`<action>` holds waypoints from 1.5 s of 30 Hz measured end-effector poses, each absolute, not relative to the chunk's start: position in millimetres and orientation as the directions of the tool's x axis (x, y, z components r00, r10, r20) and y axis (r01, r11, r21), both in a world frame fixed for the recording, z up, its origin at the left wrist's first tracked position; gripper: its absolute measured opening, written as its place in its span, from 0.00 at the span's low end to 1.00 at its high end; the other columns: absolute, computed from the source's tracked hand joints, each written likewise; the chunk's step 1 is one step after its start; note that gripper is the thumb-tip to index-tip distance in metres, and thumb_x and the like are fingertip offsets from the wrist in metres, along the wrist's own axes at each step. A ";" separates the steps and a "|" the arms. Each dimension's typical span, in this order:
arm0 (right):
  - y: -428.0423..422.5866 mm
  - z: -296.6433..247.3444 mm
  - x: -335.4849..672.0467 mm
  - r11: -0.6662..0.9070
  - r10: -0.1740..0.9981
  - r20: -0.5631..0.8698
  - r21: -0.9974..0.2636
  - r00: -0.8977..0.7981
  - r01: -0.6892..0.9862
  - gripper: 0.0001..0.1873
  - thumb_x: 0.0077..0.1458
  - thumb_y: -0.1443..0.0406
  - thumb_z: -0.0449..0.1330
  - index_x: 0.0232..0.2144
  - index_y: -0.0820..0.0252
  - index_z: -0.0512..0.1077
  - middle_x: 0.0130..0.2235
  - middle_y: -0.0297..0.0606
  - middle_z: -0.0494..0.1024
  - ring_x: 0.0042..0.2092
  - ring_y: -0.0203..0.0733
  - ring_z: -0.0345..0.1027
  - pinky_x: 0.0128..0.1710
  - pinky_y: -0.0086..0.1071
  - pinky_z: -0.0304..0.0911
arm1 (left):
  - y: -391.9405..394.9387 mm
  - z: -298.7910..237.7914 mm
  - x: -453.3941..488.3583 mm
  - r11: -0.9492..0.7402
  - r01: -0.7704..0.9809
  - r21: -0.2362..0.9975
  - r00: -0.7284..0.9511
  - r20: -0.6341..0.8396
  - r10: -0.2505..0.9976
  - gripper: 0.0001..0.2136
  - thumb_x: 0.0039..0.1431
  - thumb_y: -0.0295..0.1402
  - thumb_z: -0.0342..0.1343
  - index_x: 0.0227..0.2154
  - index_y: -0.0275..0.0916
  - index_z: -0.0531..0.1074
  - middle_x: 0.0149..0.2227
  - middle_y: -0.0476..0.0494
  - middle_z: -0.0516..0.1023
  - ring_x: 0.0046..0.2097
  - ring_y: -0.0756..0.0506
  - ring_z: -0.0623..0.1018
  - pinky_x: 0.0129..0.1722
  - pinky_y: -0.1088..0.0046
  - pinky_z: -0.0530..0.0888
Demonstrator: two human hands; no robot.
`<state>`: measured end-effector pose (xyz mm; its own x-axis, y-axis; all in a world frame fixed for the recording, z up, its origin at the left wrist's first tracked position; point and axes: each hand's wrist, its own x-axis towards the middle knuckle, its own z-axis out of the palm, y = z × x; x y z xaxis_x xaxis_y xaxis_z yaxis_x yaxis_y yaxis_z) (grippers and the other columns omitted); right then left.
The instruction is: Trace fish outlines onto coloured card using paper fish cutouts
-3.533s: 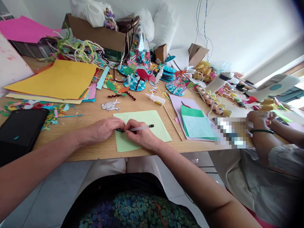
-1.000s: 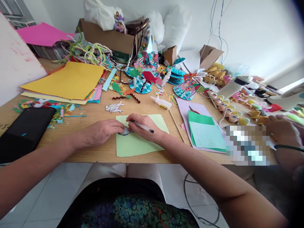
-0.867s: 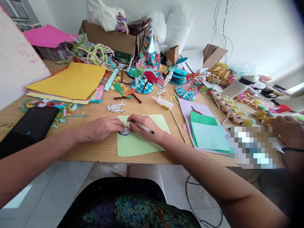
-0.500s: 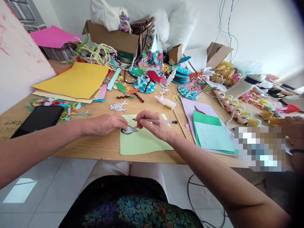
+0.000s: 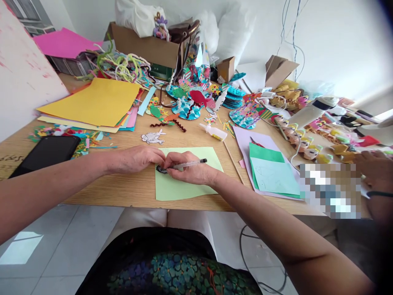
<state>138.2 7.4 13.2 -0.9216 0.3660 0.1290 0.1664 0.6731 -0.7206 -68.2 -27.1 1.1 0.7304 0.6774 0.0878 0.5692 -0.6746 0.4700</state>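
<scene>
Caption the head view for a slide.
Right fingers hold a pen over pale green paper, left fingers alongside.

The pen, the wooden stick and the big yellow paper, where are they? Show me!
Pen (image 5: 188,164): head view, on its clear barrel.
Wooden stick (image 5: 234,162): head view, on its middle.
Big yellow paper (image 5: 93,102): head view, its upper side.

2 forearms (image 5: 76,174) converge, left hand (image 5: 138,159) curved, right hand (image 5: 194,174) pinched.
</scene>
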 end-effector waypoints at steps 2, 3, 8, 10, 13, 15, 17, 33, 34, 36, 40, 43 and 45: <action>7.2 12.3 137.4 0.673 0.359 0.129 -0.722 -0.924 0.160 0.06 0.46 0.73 0.53 0.29 0.61 0.66 0.30 0.31 0.72 0.30 0.29 0.63 0.32 0.24 0.59 | -26.9 0.7 -68.4 -0.681 0.556 0.477 0.732 0.106 0.673 0.18 0.55 0.19 0.41 0.37 0.41 0.75 0.41 0.47 0.77 0.43 0.49 0.73 0.45 0.76 0.66; 7.2 12.0 137.0 0.673 0.354 0.129 -0.723 -0.926 0.157 0.06 0.46 0.74 0.53 0.29 0.61 0.66 0.30 0.32 0.72 0.30 0.29 0.64 0.32 0.24 0.59 | -27.2 0.9 -68.3 -0.683 0.552 0.478 0.731 0.115 0.672 0.19 0.56 0.19 0.41 0.37 0.41 0.75 0.41 0.47 0.77 0.43 0.49 0.73 0.45 0.76 0.66; 7.1 11.6 136.5 0.671 0.351 0.120 -0.724 -0.929 0.160 0.06 0.47 0.73 0.53 0.29 0.61 0.66 0.31 0.33 0.73 0.31 0.30 0.65 0.33 0.25 0.60 | -29.3 1.8 -68.3 -0.667 0.555 0.497 0.717 0.121 0.687 0.18 0.57 0.20 0.42 0.37 0.42 0.75 0.41 0.47 0.77 0.43 0.49 0.73 0.45 0.76 0.66; 6.9 12.0 136.5 0.674 0.349 0.120 -0.721 -0.929 0.160 0.06 0.47 0.73 0.53 0.29 0.61 0.66 0.31 0.33 0.73 0.31 0.30 0.65 0.33 0.25 0.60 | -29.6 1.4 -68.5 -0.661 0.556 0.505 0.713 0.120 0.691 0.18 0.57 0.20 0.42 0.37 0.42 0.75 0.41 0.47 0.77 0.44 0.49 0.72 0.46 0.76 0.66; 6.3 12.2 136.2 0.680 0.348 0.123 -0.716 -0.930 0.160 0.06 0.46 0.74 0.53 0.30 0.62 0.67 0.31 0.34 0.73 0.31 0.30 0.65 0.32 0.25 0.61 | -29.7 1.1 -68.6 -0.659 0.546 0.516 0.717 0.118 0.687 0.18 0.57 0.20 0.42 0.37 0.42 0.75 0.41 0.47 0.76 0.43 0.49 0.72 0.46 0.77 0.65; 5.8 12.1 135.9 0.681 0.349 0.122 -0.714 -0.929 0.162 0.06 0.46 0.74 0.53 0.30 0.62 0.67 0.30 0.34 0.73 0.30 0.30 0.65 0.32 0.25 0.61 | -29.9 1.9 -68.3 -0.648 0.548 0.530 0.715 0.105 0.691 0.17 0.57 0.20 0.41 0.37 0.42 0.75 0.40 0.48 0.76 0.43 0.50 0.72 0.46 0.77 0.65; 5.4 11.9 135.8 0.680 0.351 0.119 -0.714 -0.929 0.165 0.06 0.46 0.74 0.53 0.30 0.62 0.67 0.30 0.34 0.73 0.30 0.30 0.65 0.32 0.25 0.61 | -30.5 3.6 -67.7 -0.630 0.556 0.543 0.710 0.084 0.699 0.17 0.57 0.21 0.41 0.36 0.42 0.75 0.40 0.48 0.76 0.43 0.50 0.72 0.45 0.77 0.65; 2.6 8.6 132.9 0.719 0.350 0.130 -0.672 -0.928 0.177 0.05 0.49 0.72 0.52 0.30 0.60 0.65 0.30 0.32 0.71 0.30 0.31 0.62 0.32 0.25 0.58 | -31.5 4.5 -66.4 -0.591 0.556 0.585 0.697 0.060 0.715 0.15 0.60 0.24 0.40 0.32 0.40 0.73 0.40 0.48 0.76 0.43 0.49 0.72 0.46 0.75 0.65; 2.3 8.1 132.5 0.721 0.354 0.130 -0.669 -0.926 0.182 0.04 0.50 0.71 0.52 0.30 0.60 0.65 0.30 0.32 0.71 0.29 0.31 0.62 0.32 0.25 0.58 | -31.3 4.0 -66.7 -0.588 0.556 0.588 0.696 0.058 0.716 0.15 0.60 0.24 0.40 0.32 0.39 0.73 0.40 0.48 0.75 0.43 0.50 0.72 0.45 0.76 0.65; 1.7 7.1 131.9 0.724 0.363 0.129 -0.663 -0.923 0.192 0.04 0.50 0.71 0.52 0.31 0.60 0.65 0.30 0.32 0.71 0.29 0.31 0.62 0.32 0.25 0.57 | -30.6 2.5 -67.7 -0.586 0.556 0.590 0.696 0.055 0.716 0.14 0.59 0.24 0.41 0.31 0.39 0.73 0.40 0.48 0.75 0.43 0.50 0.72 0.45 0.76 0.65; 0.2 5.6 130.6 0.715 0.380 0.125 -0.669 -0.917 0.205 0.05 0.50 0.71 0.52 0.31 0.60 0.66 0.30 0.32 0.72 0.29 0.31 0.63 0.33 0.25 0.57 | -29.6 -1.0 -69.4 -0.606 0.545 0.579 0.707 0.072 0.704 0.13 0.59 0.23 0.42 0.32 0.39 0.72 0.40 0.47 0.75 0.43 0.49 0.72 0.46 0.75 0.65; -0.5 4.4 130.1 0.706 0.395 0.126 -0.676 -0.910 0.213 0.05 0.50 0.71 0.52 0.31 0.60 0.66 0.30 0.33 0.72 0.30 0.31 0.63 0.33 0.26 0.57 | -29.9 -1.7 -69.5 -0.613 0.541 0.576 0.709 0.079 0.700 0.14 0.59 0.23 0.41 0.31 0.39 0.72 0.41 0.47 0.75 0.43 0.49 0.72 0.46 0.75 0.65; -0.8 3.6 129.8 0.700 0.405 0.127 -0.680 -0.906 0.217 0.05 0.50 0.70 0.52 0.31 0.60 0.66 0.30 0.33 0.72 0.30 0.32 0.63 0.33 0.26 0.57 | -30.2 -1.4 -69.3 -0.617 0.538 0.574 0.711 0.084 0.698 0.14 0.60 0.23 0.40 0.31 0.39 0.72 0.41 0.47 0.75 0.44 0.49 0.72 0.46 0.76 0.65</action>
<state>129.8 -0.8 3.6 -0.9055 0.4049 0.1270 0.2175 0.6998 -0.6804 -69.3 -30.2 -1.4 0.7111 0.6980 0.0842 0.5378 -0.6172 0.5744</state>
